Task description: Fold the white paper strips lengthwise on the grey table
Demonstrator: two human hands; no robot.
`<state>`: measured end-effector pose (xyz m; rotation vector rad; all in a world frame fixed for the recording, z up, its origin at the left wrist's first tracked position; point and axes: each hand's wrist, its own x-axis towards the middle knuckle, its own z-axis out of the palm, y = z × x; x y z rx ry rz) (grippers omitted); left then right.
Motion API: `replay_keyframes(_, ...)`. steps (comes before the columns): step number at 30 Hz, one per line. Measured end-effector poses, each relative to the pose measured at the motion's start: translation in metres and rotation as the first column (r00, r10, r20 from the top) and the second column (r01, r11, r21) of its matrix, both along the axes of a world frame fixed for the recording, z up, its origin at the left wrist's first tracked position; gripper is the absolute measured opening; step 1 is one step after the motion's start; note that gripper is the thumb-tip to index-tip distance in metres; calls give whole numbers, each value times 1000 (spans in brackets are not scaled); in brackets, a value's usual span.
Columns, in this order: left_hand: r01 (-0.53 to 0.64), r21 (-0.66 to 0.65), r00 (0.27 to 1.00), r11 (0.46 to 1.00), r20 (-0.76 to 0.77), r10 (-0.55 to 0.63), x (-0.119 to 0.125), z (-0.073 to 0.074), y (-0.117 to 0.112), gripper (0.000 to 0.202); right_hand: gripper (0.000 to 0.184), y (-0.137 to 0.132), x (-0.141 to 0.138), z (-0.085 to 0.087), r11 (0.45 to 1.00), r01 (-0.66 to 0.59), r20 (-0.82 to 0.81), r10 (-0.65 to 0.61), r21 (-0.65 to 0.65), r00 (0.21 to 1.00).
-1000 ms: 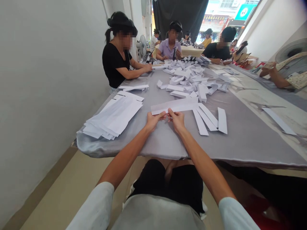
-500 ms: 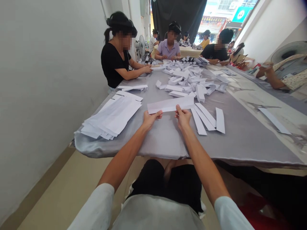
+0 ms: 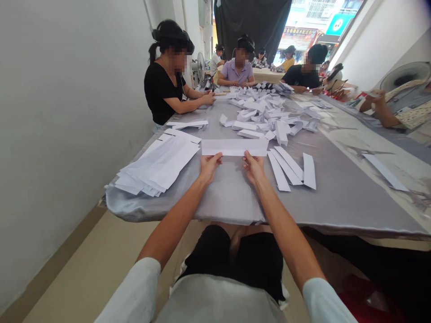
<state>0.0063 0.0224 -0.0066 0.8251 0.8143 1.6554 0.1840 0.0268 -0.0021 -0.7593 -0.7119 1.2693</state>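
A long strip of white folded paper (image 3: pixel 235 146) is held level above the table between my two hands. My left hand (image 3: pixel 210 168) pinches its lower edge near the left end, thumb on top. Toward the right end my right hand (image 3: pixel 254 167) grips the same edge in the same way. Left of my left hand lies a fanned stack of white paper sheets (image 3: pixel 158 163). Just right of my right hand rest several narrow folded paper strips (image 3: pixel 286 165).
A large heap of folded white paper pieces (image 3: pixel 266 114) covers the middle of the grey cloth-covered table (image 3: pixel 232 197). A co-worker in black (image 3: pixel 164 92) sits at the left edge, and others sit farther back and at the right. One loose strip (image 3: pixel 385 172) lies far right.
The paper strip has turned from a slant, right end higher, to nearly level, and has shifted slightly left. Both hands keep their hold on it.
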Motion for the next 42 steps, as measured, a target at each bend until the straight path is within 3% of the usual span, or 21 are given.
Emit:
replay_keyframes(4,22,23,1000,999,-1,-22,7,-1,-2,36,44,-2,-6,0,999,41,-7,-41,5,999)
replay_keyframes(9,111,41,993,993,-48,-109,22,-6,-8,51,46,-3,-18,-9,999,6,17,-7,48,1000)
replay_keyframes(15,45,-33,996,998,-75,-47,20,-7,-7,47,43,-5,-23,-13,999,-24,74,21,31,997)
replay_keyframes(23,44,6,995,999,-86,-44,16,-11,-4,43,46,-10,-25,-10,990,-120,131,110,75,985)
replay_keyframes(32,53,-38,993,998,-101,-57,15,-8,-4,44,48,-5,-22,-14,999,-32,157,32,-4,987)
replay_keyframes(42,-24,-153,999,988,-25,21,3,-8,3,39,55,3,-8,-16,976,214,103,-210,-31,972)
